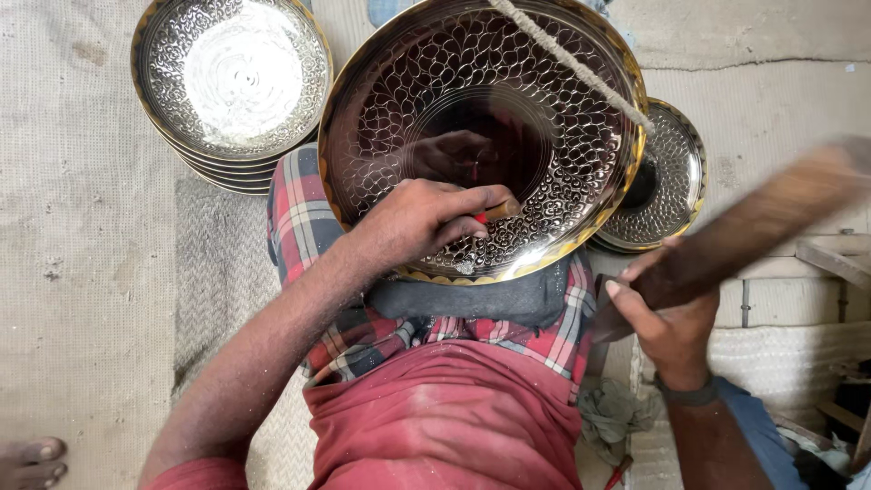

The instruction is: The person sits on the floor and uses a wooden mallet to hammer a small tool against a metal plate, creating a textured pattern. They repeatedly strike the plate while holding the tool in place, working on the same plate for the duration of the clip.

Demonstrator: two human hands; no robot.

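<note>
A large shiny metal dish (544, 118) with a hammered scale pattern and a golden rim rests tilted on my lap, on a dark cloth pad (472, 298). My left hand (426, 218) lies inside the dish near its lower rim, gripping a small punch tool with a red band (490, 214) pressed against the metal. My right hand (667, 313) holds a wooden mallet (762, 222), raised to the right of the dish and blurred by motion. A thick cord (572, 62) crosses the dish's upper right.
A stack of similar patterned dishes (231, 77) sits at the upper left on woven matting. Another dish stack (671, 177) lies behind the big dish at right. A bare foot (32, 458) shows at bottom left. Rags and wooden pieces lie at lower right.
</note>
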